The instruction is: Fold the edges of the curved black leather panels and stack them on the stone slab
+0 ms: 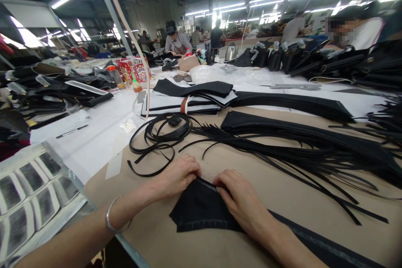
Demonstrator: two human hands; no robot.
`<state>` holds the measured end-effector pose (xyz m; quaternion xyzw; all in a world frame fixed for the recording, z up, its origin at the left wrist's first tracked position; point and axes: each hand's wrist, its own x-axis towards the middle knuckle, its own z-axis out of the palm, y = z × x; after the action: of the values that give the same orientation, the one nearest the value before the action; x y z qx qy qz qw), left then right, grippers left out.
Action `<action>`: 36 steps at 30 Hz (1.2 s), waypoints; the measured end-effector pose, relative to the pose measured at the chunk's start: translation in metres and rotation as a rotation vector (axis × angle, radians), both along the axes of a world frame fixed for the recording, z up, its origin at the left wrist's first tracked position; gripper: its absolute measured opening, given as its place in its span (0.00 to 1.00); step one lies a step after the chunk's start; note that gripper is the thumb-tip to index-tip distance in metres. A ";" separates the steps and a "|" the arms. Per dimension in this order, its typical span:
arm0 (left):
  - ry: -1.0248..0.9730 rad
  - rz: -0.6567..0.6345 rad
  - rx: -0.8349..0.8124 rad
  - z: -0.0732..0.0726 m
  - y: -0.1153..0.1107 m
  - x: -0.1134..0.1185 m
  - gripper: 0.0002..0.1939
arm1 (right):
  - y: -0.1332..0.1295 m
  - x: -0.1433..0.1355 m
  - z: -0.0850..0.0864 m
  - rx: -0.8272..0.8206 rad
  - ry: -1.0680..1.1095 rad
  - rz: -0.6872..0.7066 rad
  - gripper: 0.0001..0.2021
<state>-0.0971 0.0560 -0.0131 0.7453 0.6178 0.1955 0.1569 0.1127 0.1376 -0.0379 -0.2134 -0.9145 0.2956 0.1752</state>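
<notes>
A long black fabric panel (201, 207) lies on the tan sheet (150, 234) in front of me. Light marks run along its edges, and its narrower strip passes under my right forearm toward the lower right. My left hand (184, 171), with a silver bangle on the wrist, pinches the panel's upper left corner. Along the same top edge, my right hand (234, 190) has thumb and fingers closed on the material; its fingertips are partly hidden. Just beyond my hands lie a coil of black strip (160, 132) and a bundle of loose black strips (266, 146).
Stacked black panels (292, 104) lie farther back. A glue bottle (136, 86) and an orange-lidded jar (115, 77) stand at the left, near a pen (72, 131). Black bags (282, 56) line the back right. Co-workers sit beyond. A pale hose (135, 42) hangs down to the table.
</notes>
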 end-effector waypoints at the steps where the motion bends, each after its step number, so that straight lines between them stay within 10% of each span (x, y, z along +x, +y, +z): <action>1: -0.003 0.000 0.012 -0.001 -0.001 0.000 0.12 | 0.000 0.002 0.000 -0.013 0.016 0.015 0.11; 28: 0.492 -0.252 0.359 -0.012 -0.030 -0.012 0.10 | -0.014 0.011 -0.011 0.470 -0.053 0.143 0.14; 36: 0.298 -0.028 0.474 -0.006 -0.035 0.007 0.15 | -0.016 0.011 -0.010 0.513 -0.088 0.141 0.13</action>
<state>-0.0905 0.0205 -0.0189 0.7901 0.5609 0.2206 -0.1115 0.1240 0.1212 -0.0484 -0.1105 -0.9789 0.0561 0.1626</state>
